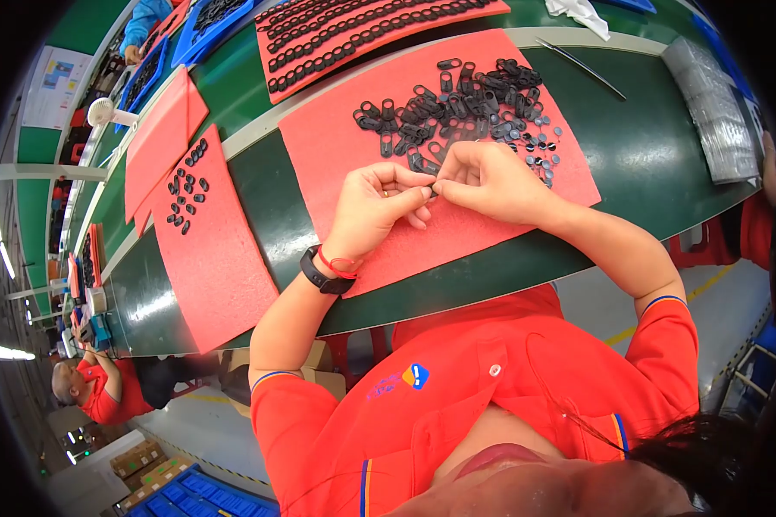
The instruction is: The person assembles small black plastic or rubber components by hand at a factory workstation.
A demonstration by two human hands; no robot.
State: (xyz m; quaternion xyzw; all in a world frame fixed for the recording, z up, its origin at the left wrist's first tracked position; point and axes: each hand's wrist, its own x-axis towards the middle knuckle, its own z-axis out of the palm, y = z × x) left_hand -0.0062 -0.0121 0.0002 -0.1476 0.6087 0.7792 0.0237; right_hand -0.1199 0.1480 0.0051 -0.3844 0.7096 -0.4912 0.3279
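Ovals (189,188), small and black, lie scattered at the left on a red foam sheet (211,276). To their right, our left hand (372,202) is curled, thumb and fingers pinching a small dark piece (432,191) over the middle of a larger red sheet (328,138). On its far half we see black looped parts (457,105) heaped. Our right hand (491,183) meets the left, fingertips closed on the same piece. Farther right we have round grey discs (541,145), then metal tweezers (582,67) and stacked clear trays (711,112) on the green table (629,146).
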